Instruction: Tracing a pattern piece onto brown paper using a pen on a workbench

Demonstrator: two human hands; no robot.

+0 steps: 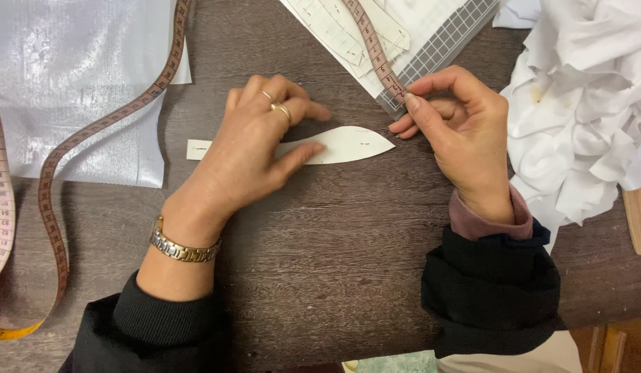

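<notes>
While left hand (248,148) pins leaf-shaped paper (348,144)

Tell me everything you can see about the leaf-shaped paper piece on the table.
The paper pattern piece is cream-white, thin and flat, with a curved top edge tapering to a point on the right and a narrow squared tab on the left. Small dash marks show on it. It lies on the dark wooden table; the left hand presses across its middle.
</notes>
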